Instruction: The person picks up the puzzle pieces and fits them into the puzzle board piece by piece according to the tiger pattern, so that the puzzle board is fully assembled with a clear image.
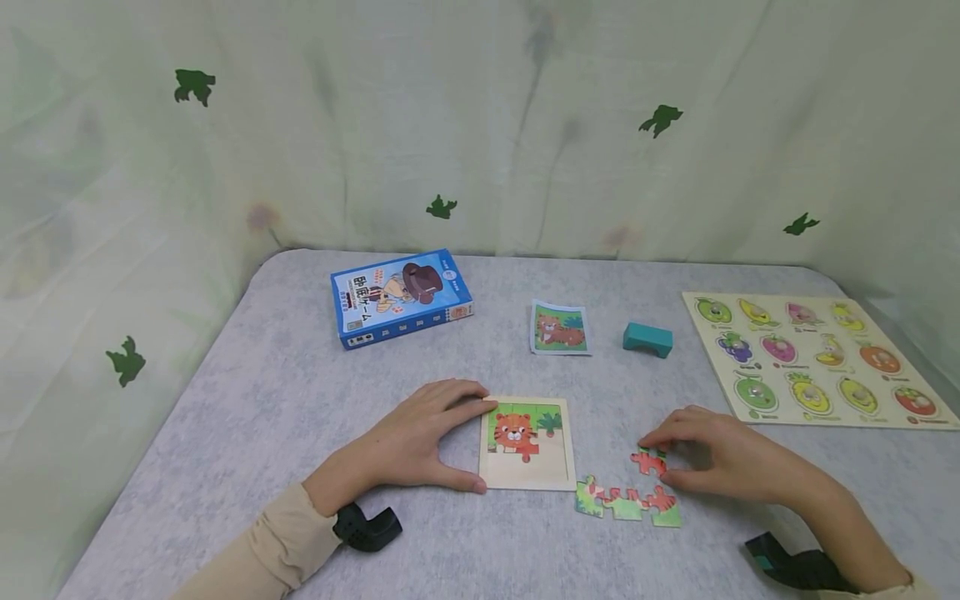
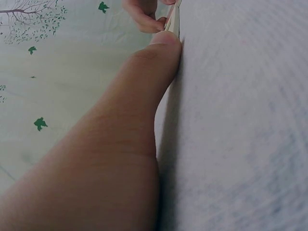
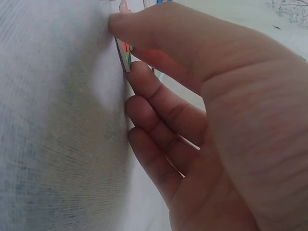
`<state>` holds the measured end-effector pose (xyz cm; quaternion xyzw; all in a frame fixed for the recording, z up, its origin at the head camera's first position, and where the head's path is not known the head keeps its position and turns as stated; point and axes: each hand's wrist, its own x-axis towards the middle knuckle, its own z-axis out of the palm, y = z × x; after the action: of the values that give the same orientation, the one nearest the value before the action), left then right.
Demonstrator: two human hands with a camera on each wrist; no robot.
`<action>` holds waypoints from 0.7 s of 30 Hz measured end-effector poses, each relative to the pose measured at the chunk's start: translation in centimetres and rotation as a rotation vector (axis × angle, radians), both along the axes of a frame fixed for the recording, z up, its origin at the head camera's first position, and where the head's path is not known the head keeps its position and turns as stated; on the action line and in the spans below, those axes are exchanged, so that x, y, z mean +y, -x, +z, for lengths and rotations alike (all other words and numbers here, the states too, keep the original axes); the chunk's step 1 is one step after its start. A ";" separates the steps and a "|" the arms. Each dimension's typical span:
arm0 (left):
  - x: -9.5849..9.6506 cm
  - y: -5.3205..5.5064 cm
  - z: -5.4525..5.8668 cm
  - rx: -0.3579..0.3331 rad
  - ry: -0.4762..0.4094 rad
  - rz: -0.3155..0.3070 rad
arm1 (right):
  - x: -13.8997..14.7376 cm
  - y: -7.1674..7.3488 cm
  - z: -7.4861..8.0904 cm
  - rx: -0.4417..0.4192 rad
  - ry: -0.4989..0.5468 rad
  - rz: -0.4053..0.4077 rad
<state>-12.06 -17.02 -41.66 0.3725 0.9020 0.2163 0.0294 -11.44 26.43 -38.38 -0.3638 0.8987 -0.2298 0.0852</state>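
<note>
A square wooden puzzle board [image 1: 564,475] lies in front of me, partly filled with a tiger-face picture. My left hand [image 1: 420,437] holds its left side, index finger at the upper corner and thumb at the lower one. To the right, my right hand [image 1: 723,457] pinches a red and green puzzle piece [image 1: 648,461] between thumb and fingers, low at the tabletop. In the right wrist view, the piece [image 3: 125,53] shows edge-on by the fingertips. Joined loose puzzle pieces [image 1: 625,505] with green and red print lie just below, near the board's lower right corner.
Behind the board stand a small tiger picture card [image 1: 559,328] and a teal arch block [image 1: 648,338]. A blue game box [image 1: 402,297] lies at the back left. On the right is a large fruit puzzle board [image 1: 813,362]. A patterned curtain [image 1: 480,125] hangs beyond the table.
</note>
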 end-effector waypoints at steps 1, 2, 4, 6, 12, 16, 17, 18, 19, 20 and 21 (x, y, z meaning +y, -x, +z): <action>0.0 0.0 0.0 -0.001 0.000 0.000 | 0.0 0.0 0.0 0.003 -0.002 -0.001; 0.0 0.0 0.0 -0.002 -0.001 0.000 | 0.0 0.0 0.0 0.004 -0.001 -0.002; 0.0 0.0 0.0 -0.004 -0.001 0.001 | 0.0 0.0 -0.1 0.005 0.001 -0.001; 0.0 0.0 0.0 -0.004 -0.001 0.001 | 0.0 0.1 -0.1 0.010 0.007 0.002; 0.0 -0.1 0.1 0.004 -0.010 -0.004 | -0.1 0.0 -0.1 0.018 0.015 0.007; 0.0 -0.1 0.0 -0.001 -0.004 0.001 | -0.1 0.0 0.0 0.012 0.010 0.003; 0.0 -0.1 0.0 -0.003 -0.003 0.001 | -0.1 0.0 0.0 0.011 0.010 0.002; 0.0 -0.1 0.0 -0.004 -0.002 0.001 | -0.1 0.0 0.1 0.010 0.012 0.001; 0.0 0.0 0.0 -0.004 -0.001 0.002 | -0.1 0.0 0.1 0.010 0.014 0.001; 0.0 0.0 0.0 -0.004 0.000 0.001 | -0.1 0.0 0.0 0.010 0.016 0.001; 0.0 0.0 0.0 -0.004 0.000 0.001 | -0.1 0.0 0.0 0.011 0.018 0.001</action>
<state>-12.03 -17.02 -41.62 0.3718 0.9020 0.2172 0.0311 -11.48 26.30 -38.36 -0.3665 0.8967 -0.2358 0.0772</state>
